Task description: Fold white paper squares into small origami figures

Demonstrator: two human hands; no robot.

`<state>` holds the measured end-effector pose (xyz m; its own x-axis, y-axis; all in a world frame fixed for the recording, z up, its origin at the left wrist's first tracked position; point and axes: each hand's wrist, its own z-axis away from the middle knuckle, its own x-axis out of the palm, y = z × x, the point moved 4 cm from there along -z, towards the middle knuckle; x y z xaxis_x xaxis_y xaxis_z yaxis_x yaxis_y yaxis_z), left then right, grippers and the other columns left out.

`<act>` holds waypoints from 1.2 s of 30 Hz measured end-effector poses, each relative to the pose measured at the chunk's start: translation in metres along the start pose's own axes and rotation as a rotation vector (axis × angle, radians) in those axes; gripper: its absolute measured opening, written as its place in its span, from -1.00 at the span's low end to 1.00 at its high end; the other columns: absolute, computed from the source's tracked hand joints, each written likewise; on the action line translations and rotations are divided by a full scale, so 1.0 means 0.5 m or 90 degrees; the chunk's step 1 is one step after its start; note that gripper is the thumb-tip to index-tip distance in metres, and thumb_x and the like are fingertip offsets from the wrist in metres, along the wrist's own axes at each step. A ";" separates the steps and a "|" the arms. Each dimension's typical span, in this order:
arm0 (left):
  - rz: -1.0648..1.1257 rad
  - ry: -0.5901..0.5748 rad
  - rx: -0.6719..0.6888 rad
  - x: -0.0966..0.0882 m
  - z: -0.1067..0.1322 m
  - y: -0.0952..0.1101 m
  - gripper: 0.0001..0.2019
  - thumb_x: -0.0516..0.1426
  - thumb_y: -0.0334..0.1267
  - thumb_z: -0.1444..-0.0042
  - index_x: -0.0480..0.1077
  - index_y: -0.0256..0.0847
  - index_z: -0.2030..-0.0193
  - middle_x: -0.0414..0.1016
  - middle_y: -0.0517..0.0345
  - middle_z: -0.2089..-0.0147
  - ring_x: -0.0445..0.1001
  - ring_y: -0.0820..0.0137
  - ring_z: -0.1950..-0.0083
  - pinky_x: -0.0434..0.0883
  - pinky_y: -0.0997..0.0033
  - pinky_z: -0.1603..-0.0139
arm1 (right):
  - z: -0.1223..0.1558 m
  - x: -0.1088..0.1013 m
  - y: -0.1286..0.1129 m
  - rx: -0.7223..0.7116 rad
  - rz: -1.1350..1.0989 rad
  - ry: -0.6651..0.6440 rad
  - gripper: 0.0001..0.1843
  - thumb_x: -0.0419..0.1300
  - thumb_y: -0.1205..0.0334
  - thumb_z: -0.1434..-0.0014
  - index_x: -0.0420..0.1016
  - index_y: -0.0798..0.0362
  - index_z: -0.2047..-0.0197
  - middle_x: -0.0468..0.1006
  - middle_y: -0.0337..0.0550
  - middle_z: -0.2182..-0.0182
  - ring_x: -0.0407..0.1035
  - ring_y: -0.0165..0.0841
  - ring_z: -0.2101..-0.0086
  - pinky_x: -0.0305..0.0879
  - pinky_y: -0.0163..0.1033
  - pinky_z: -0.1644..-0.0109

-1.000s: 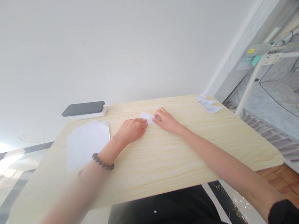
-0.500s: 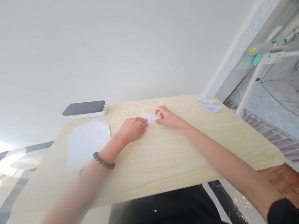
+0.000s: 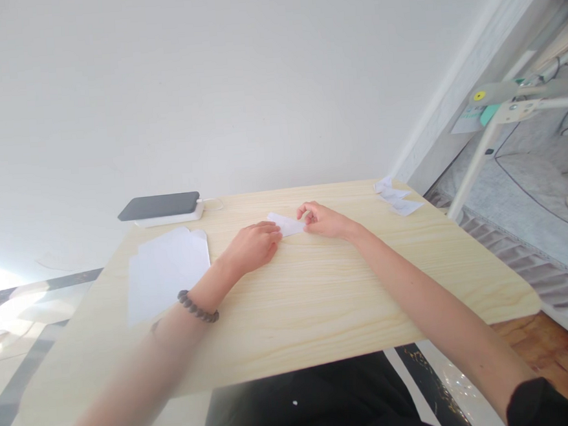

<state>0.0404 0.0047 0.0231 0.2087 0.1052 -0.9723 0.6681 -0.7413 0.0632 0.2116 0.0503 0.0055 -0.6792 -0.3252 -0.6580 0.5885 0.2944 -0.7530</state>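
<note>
A small folded piece of white paper [image 3: 289,225] lies on the wooden table between my two hands. My left hand [image 3: 256,247], with a dark beaded bracelet on its wrist, has its closed fingers on the paper's left end. At the opposite, pointed end is my right hand [image 3: 324,220], its thumb at the tip and its index finger curled above. Part of the paper's left end is hidden under my left fingers.
Several white paper sheets [image 3: 169,273] lie on the left of the table [image 3: 319,301]. Behind them a dark phone [image 3: 159,205] rests on a white block, with a white cable. Folded white papers [image 3: 400,201] lie at the far right corner. A wall [image 3: 255,85] stands behind.
My right hand has slid slightly right along the paper, its thumb now at the pointed tip. My left hand and the paper have hardly moved.
</note>
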 end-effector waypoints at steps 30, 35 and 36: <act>-0.018 -0.011 0.005 0.009 -0.007 -0.001 -0.65 -0.12 -0.43 -0.07 0.40 -0.14 0.11 0.41 0.10 0.07 0.43 0.35 0.17 0.34 0.40 0.22 | -0.008 0.039 -0.008 -0.017 0.164 0.121 -0.70 0.19 0.05 0.12 0.30 0.04 0.34 0.22 -0.16 0.23 0.24 -0.39 0.27 0.21 -0.24 0.15; 0.000 -0.011 0.002 0.004 -0.008 -0.002 -0.66 -0.13 -0.44 -0.06 0.40 -0.17 0.15 0.45 0.11 0.14 0.44 0.35 0.23 0.33 0.41 0.27 | -0.010 0.041 -0.008 -0.007 0.176 0.118 -0.76 0.17 0.11 0.08 0.30 0.03 0.33 0.22 -0.16 0.23 0.24 -0.37 0.23 0.20 -0.22 0.11; 0.009 -0.012 0.000 0.001 -0.008 -0.002 -0.67 -0.13 -0.45 -0.05 0.40 -0.19 0.17 0.46 0.10 0.18 0.44 0.36 0.25 0.33 0.42 0.27 | -0.010 0.040 -0.007 -0.007 0.173 0.113 -0.77 0.16 0.13 0.08 0.30 0.03 0.32 0.22 -0.16 0.23 0.24 -0.37 0.22 0.19 -0.22 0.10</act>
<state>0.0428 0.0083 0.0233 0.2046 0.0829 -0.9753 0.6649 -0.7431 0.0763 0.1938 0.0474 -0.0048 -0.5646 -0.0722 -0.8222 0.7545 0.3585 -0.5497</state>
